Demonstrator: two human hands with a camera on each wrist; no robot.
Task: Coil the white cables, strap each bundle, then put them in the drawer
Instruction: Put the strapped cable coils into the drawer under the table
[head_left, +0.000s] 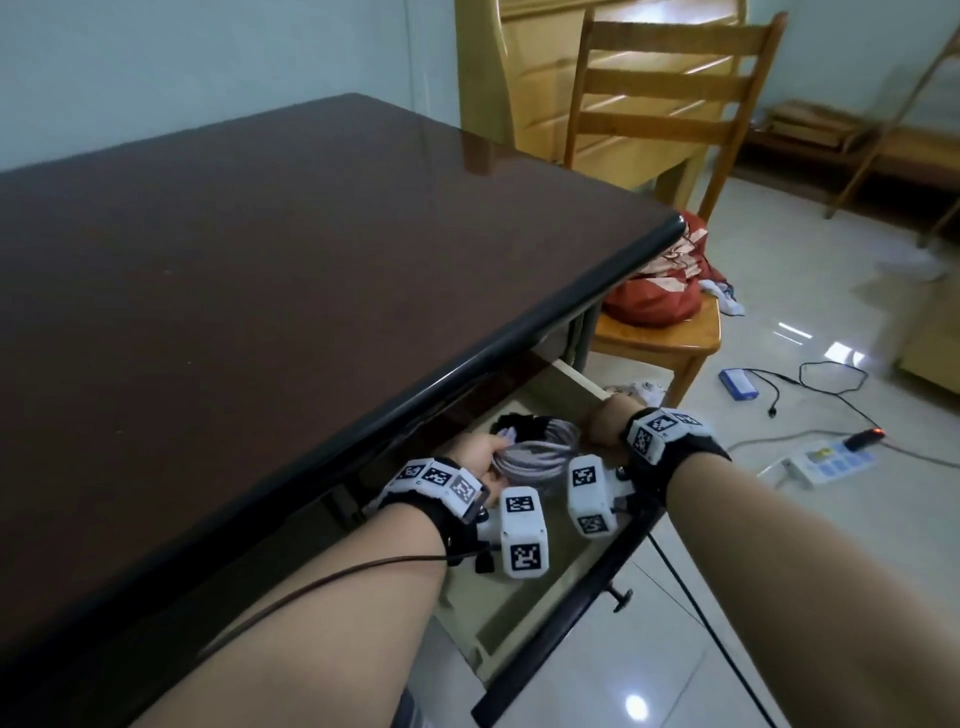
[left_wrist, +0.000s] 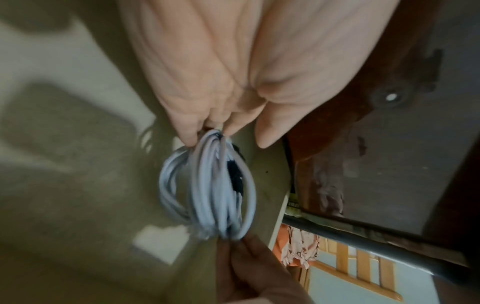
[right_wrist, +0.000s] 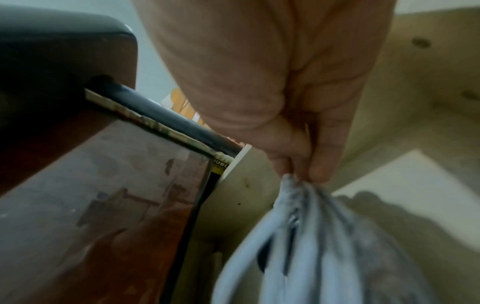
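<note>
- The left hand (head_left: 475, 453) and the right hand (head_left: 602, 426) are both inside the open pale wooden drawer (head_left: 524, 618) under the table edge.
- Each hand pinches one end of the coiled bundle of white cable (head_left: 540, 452) with its fingertips; the bundle is between them, in the drawer.
- A black item (head_left: 519, 423) lies just behind the bundle.
- Beyond is the dark brown glossy table top (head_left: 260, 270).

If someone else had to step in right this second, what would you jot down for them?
Left hand pinches one end of the coiled white cable bundle; right hand pinches the other end.
The bundle hangs over the open drawer, under the table edge.
Done: coiled; dark strap seems on.
Left: lower it, release both grips. The tabletop shows no other cables.
</note>
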